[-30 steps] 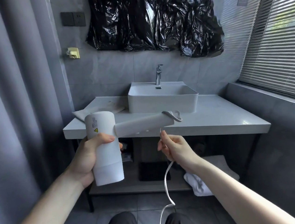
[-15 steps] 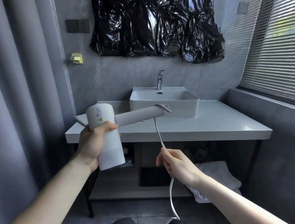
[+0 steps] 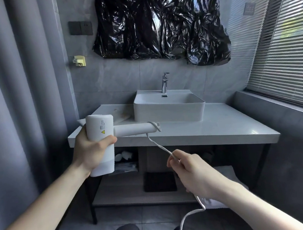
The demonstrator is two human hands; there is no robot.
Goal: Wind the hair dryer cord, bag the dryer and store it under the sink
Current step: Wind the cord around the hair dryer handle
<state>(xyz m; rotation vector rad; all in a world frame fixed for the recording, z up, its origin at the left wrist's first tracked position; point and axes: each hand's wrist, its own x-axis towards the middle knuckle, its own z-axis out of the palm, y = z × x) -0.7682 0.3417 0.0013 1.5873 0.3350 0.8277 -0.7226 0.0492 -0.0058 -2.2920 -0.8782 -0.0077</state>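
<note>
The left hand (image 3: pixel 91 153) grips the dryer (image 3: pixel 102 143) at 9 o'clock, before the counter (image 3: pixel 221 127). The right hand (image 3: pixel 194 173), at 5 o'clock, pinches the cord (image 3: pixel 158 145). The basin (image 3: pixel 168 109) sits behind. Shelf items below are dim; the cord's end is cut off.

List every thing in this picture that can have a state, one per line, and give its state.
hair dryer: held off the counter, handle pointing right
cord: unwound, hanging loose
left hand: grips the dryer body
right hand: pinches the cord
faucet: no water running
blinds: lowered
</note>
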